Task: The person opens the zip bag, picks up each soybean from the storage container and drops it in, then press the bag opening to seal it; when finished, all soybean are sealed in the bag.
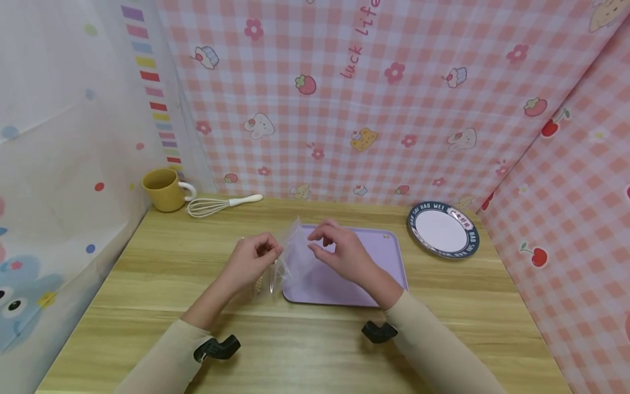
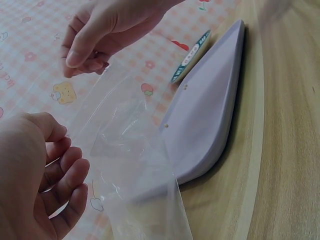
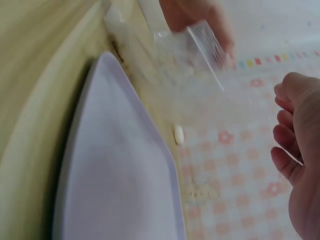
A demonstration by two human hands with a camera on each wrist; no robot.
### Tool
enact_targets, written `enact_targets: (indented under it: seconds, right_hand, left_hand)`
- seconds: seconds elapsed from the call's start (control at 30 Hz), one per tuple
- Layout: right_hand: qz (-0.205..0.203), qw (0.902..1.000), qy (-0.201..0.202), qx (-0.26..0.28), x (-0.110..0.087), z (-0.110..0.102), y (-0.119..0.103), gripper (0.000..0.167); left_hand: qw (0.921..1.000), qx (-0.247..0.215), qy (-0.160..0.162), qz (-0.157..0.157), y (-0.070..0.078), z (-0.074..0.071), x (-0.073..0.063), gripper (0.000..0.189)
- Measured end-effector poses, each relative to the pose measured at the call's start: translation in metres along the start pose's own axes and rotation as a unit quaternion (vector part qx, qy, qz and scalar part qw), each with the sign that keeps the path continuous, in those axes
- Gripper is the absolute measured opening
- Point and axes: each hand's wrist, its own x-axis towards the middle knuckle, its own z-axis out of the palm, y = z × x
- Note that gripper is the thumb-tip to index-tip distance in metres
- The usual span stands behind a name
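A clear plastic bag (image 1: 290, 257) hangs upright by the left edge of the lilac tray (image 1: 344, 273), with small beige bits (image 1: 258, 283) low down in or behind it. My left hand (image 1: 253, 260) pinches the bag's upper edge between thumb and fingers. On the other side of the film, my right hand (image 1: 344, 254) is raised over the tray, its fingers loosely bent and the thumb apart from the index finger. In the left wrist view the bag's corner lies close to the right fingers (image 2: 85, 52); whether they touch it is unclear.
At the back left stand a yellow mug (image 1: 166, 191) with a white handle and a whisk (image 1: 216, 206). To the right, a round plate (image 1: 441, 232) with a dark patterned rim rests on the wooden table (image 1: 305, 350). Patterned cloths hang behind and at both sides.
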Motion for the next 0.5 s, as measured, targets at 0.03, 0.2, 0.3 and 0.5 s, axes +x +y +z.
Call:
enact_targets:
  seconds: [0.03, 0.2, 0.3, 0.5]
  right_hand:
    - [0.018, 0.9998, 0.004, 0.0, 0.0, -0.003, 0.003, 0.014]
    - [0.117, 0.9928, 0.025, 0.007, -0.002, -0.016, 0.031, 0.01]
    - [0.153, 0.988, 0.019, -0.001, -0.004, -0.02, 0.053, 0.009]
    - [0.21, 0.9763, -0.04, -0.036, -0.009, -0.026, 0.096, 0.013]
  left_hand:
    - [1.0, 0.0, 0.001, 0.0, 0.0, 0.0, 0.0, 0.017]
    - [1.0, -0.001, -0.002, -0.001, 0.0, 0.001, 0.0, 0.016]
    - [1.0, 0.0, -0.003, -0.005, 0.0, 0.002, 0.0, 0.016]
    - [1.0, 0.003, -0.004, -0.008, 0.002, 0.003, 0.001, 0.016]
